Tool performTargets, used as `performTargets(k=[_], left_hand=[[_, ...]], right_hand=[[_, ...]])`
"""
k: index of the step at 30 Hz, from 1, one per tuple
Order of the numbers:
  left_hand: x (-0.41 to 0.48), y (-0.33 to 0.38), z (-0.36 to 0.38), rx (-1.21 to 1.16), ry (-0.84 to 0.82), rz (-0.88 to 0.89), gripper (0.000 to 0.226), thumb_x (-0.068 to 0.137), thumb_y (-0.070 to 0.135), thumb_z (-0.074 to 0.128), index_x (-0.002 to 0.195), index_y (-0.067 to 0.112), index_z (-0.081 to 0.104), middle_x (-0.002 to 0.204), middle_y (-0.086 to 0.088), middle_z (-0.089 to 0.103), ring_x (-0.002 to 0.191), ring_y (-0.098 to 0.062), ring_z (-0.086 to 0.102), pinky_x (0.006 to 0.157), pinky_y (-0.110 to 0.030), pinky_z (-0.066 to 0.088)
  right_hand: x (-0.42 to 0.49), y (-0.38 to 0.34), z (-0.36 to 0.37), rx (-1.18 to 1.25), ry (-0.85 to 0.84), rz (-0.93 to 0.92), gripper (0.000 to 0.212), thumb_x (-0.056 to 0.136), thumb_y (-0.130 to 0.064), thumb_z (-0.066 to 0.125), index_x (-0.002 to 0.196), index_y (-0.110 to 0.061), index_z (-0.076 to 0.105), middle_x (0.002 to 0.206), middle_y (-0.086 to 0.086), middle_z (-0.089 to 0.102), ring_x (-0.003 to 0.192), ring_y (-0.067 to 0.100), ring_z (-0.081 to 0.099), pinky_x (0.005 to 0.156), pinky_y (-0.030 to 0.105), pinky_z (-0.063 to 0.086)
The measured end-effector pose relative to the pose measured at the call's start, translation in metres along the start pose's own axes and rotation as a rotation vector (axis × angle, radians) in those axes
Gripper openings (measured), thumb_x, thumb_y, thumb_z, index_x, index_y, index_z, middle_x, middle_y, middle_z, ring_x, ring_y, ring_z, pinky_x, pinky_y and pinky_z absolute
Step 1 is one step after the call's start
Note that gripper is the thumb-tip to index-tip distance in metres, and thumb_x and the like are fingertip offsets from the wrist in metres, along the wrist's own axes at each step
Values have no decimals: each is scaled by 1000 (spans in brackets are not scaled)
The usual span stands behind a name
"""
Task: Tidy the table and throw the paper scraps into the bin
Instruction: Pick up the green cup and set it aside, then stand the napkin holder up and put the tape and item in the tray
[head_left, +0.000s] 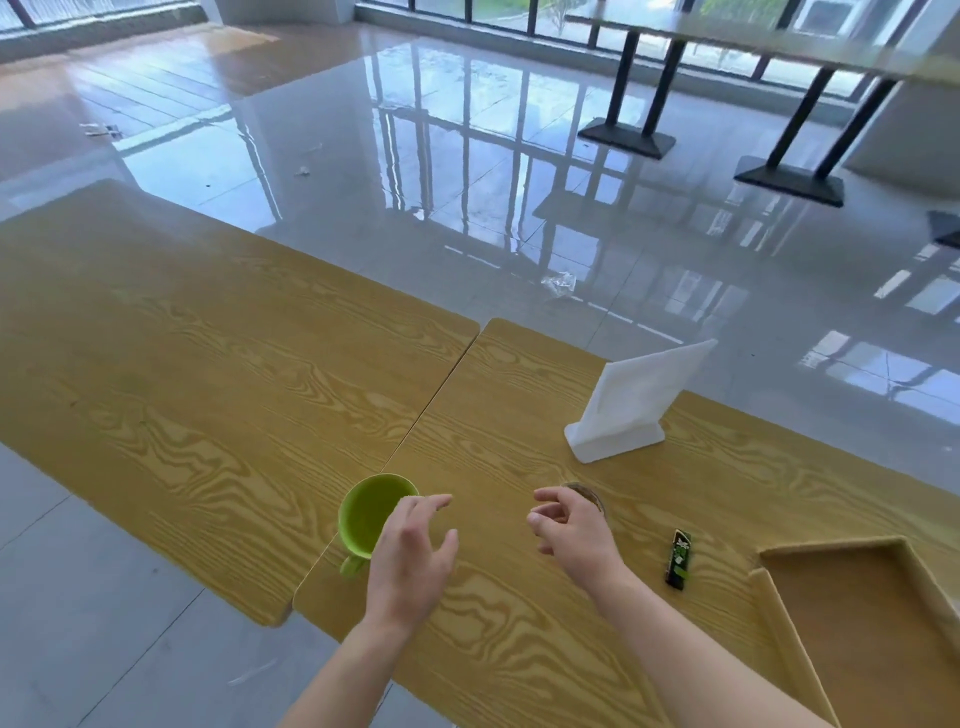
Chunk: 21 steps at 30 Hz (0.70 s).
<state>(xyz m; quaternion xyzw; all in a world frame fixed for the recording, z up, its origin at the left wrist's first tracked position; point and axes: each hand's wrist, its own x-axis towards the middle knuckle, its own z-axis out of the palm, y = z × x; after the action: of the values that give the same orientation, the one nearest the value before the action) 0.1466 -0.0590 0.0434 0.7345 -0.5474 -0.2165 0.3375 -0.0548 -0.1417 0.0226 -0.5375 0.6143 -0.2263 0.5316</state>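
We hold both hands low over the table (208, 389), neither gripping anything. Our left hand (410, 561) is loosely spread, fingers pointing away, and touches or hangs just over the near right rim of the green cup (371, 514), whose handle points back toward us. Our right hand (571, 538) has its fingers loosely curled, with nothing visible between them; a small clear round thing (589, 493) lies just beyond it, partly hidden. We see no paper scraps on the tabletop and no bin. The only likely scrap is a crumpled piece (559, 284) on the floor beyond the far edge, ahead and slightly right, so our right hand is nearer, though we judge it out of reach from here.
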Motion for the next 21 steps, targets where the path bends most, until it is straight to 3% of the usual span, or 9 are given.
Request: performTargets(k=[7, 12, 17, 21], left_hand=[[6, 37, 46, -7, -120, 50, 39, 86, 14, 71, 124, 16, 64, 109, 3, 63, 101, -13, 58, 87, -29, 50], [0, 46, 90, 38, -250, 4, 47, 88, 18, 69, 133, 19, 57, 121, 1, 61, 108, -13, 57, 90, -30, 49], [9, 58, 133, 192, -373, -53, 68, 89, 30, 67, 150, 24, 35, 154, -9, 33, 142, -25, 31, 113, -39, 34], [26, 66, 158, 285, -402, -76, 75, 89, 39, 66, 153, 30, 26, 161, -11, 18, 146, -30, 17, 117, -43, 25]], right_hand=[[-33, 45, -80, 17, 162, 97, 20, 88, -20, 68, 106, -28, 66, 91, -5, 69, 81, 18, 69, 78, 45, 60], [-62, 85, -143, -255, 333, 79, 24, 90, -19, 66, 113, -24, 68, 98, -9, 67, 90, 10, 63, 85, 32, 52], [-87, 120, -189, -545, 517, 61, 34, 90, -20, 66, 124, -17, 63, 114, 2, 62, 106, 19, 58, 83, 33, 51], [-99, 148, -209, -638, 457, 213, 46, 91, -33, 63, 134, -20, 53, 124, 2, 54, 113, 21, 51, 87, 33, 49]])
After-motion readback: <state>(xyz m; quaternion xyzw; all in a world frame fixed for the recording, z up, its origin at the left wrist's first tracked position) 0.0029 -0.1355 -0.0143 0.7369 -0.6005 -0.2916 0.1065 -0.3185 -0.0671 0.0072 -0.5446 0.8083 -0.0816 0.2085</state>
